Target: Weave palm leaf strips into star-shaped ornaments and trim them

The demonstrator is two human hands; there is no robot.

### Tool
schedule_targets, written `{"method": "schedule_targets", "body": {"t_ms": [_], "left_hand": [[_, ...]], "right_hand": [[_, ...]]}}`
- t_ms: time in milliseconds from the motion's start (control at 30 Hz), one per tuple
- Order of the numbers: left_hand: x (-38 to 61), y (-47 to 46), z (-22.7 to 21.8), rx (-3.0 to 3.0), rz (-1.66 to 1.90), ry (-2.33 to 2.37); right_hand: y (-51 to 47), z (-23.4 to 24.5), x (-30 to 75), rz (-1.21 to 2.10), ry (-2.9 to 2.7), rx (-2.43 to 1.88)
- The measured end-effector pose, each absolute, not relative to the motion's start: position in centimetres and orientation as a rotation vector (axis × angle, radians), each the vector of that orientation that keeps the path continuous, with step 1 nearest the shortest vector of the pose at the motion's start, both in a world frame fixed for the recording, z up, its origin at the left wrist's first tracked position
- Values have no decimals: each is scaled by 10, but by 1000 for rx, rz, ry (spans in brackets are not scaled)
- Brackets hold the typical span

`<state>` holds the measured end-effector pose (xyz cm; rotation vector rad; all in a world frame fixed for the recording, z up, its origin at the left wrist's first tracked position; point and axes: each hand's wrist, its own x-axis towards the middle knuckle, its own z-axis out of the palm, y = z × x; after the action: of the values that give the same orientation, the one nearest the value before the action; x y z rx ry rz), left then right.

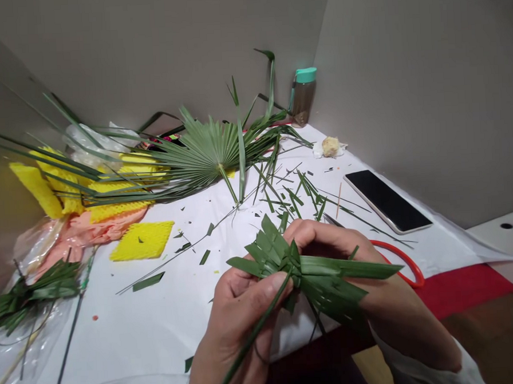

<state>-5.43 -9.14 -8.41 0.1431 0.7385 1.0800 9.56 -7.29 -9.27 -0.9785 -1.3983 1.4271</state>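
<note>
In the head view, a woven palm-leaf piece (330, 294) with a knotted middle and pointed, fanned-out strips is held up near the table's front edge. My left hand (239, 310) pinches it, the thumb pressed on the knot. A long thin leaf stem runs down from the knot across my left palm. My right hand (386, 300) curls round the piece from behind; its fingertips are partly hidden by the leaves. Beside my right hand lie scissors with red handles (409, 273), mostly covered by the hand.
A large fan palm leaf (211, 143) spreads across the back. Leaf scraps (295, 195) litter the white cover. Right are a phone (388, 199) and a bottle (303, 95). Yellow foam netting (142, 241), pink cloth (87, 235) and a leaf bundle (42, 289) lie left. Grey panels enclose the table.
</note>
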Motion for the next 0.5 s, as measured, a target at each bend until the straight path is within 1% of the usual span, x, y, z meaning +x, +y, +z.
{"method": "schedule_targets", "body": {"t_ms": [167,500], "left_hand": [[-58,-92,-89,46,1089,900],[-57,-89,-85,1,1070,852]], "right_hand": [[-71,-96,94,1429,-1370,-975],[-70,-108,89,1465,-1272,-916]]}}
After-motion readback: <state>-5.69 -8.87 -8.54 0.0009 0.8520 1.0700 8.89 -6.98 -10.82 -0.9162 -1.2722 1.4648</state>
